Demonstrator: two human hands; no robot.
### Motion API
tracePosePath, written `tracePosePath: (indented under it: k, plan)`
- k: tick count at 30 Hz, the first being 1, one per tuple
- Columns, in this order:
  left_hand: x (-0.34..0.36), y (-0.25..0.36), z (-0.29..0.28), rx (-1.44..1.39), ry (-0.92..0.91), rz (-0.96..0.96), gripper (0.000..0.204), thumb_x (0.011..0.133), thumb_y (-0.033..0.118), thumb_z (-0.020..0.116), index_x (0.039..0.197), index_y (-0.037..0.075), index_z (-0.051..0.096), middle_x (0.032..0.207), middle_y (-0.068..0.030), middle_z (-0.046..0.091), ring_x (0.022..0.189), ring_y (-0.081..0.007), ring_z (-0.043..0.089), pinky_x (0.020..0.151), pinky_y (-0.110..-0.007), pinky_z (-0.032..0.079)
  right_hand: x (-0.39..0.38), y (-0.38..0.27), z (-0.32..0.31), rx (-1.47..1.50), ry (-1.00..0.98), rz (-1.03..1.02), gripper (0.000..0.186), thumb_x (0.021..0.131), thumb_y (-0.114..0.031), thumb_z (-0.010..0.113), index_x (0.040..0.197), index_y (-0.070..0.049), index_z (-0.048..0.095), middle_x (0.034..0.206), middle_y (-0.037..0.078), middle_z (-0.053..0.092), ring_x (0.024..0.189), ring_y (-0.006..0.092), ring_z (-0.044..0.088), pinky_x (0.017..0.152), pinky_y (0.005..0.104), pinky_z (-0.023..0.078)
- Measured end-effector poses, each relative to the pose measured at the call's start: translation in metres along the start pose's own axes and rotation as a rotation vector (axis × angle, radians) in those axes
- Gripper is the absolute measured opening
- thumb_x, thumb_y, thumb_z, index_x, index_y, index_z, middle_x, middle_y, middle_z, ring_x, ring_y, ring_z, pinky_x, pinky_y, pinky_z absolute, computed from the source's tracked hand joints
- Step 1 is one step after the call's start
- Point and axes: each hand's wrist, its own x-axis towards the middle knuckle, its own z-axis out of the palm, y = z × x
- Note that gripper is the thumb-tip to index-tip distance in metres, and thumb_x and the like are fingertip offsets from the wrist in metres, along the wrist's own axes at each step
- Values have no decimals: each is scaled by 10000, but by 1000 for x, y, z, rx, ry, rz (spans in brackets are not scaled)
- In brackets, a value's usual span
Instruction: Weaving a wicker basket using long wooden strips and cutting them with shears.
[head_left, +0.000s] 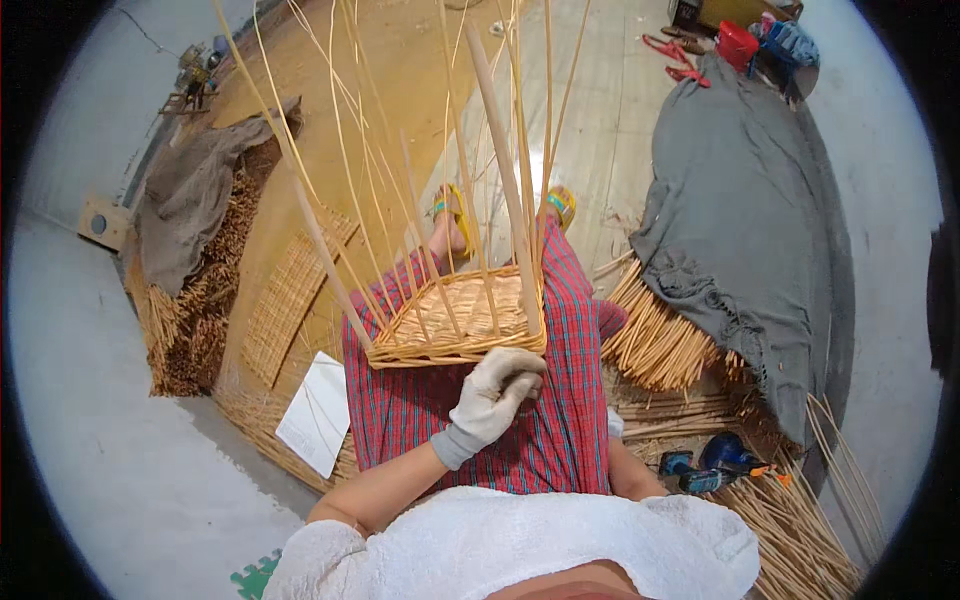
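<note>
Head view: at the centre of the frame, one shallow, straight-sided basket (440,354) of glossy tan wicker sits over the lap's red plaid cloth (480,440), its base rippled in close weave. Two thick, smooth rods (498,150) rise from its near corners, among many thin, pliant canes. The left hand (492,400), in one soft whitish glove, touches the rim at the near right corner, fingers curled; whether they grip it, I cannot tell. The right hand is hidden beyond the right thigh, its state impossible to tell. Above centre are two yellow sandals (563,205). Left of centre lie one flat woven panel (285,290) and one smooth white sheet (315,415). Two rough cloths (745,200) drape stick bundles (660,340), one at each side, the right cloth fringed.
</note>
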Motion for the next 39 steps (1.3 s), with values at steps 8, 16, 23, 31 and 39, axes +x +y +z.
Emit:
tracePosePath:
  k: [8, 16, 23, 31, 39]
  plan:
    - [24, 16, 13, -343, 70, -293, 789, 926, -28, 530, 1539, 172, 75, 1347, -133, 466, 734, -177, 653, 558, -300, 579, -2, -5, -49, -259, 26, -136, 322, 938, -272, 444, 1013, -88, 697, 1027, 120, 707, 966, 261, 687, 724, 412, 536]
    - [35, 7, -8, -504, -44, -431, 584, 948, 15, 509, 1456, 120, 240, 1444, -97, 388, 732, -224, 680, 539, -303, 596, 27, -31, -15, -395, -43, -204, 334, 940, -288, 442, 1017, -95, 705, 1031, 111, 711, 954, 251, 693, 707, 415, 534]
    - [46, 22, -2, -439, -29, -433, 568, 950, 45, 507, 1445, 114, 235, 1439, -131, 387, 714, -192, 678, 523, -281, 597, 23, -9, 37, -577, -236, -239, 346, 942, -301, 441, 1021, -102, 711, 1034, 102, 714, 943, 242, 698, 692, 418, 532]
    - [53, 24, 9, -470, -114, -440, 661, 941, 16, 492, 1493, 130, 146, 1506, -152, 292, 713, -200, 680, 522, -282, 594, 65, 24, 67, -101, -438, 32, 431, 898, -401, 496, 1010, -55, 727, 1083, 149, 701, 1024, 299, 663, 802, 410, 517]
    - [-14, 1, 13, -168, -51, 12, 532, 917, -74, 508, 1406, 48, 339, 1222, -99, 523, 967, -150, 620, 783, -266, 533, -39, -7, -132, 1024, 310, -114, 237, 964, -173, 571, 1042, 44, 624, 901, 94, 647, 806, 172, 577, 741, 331, 487]
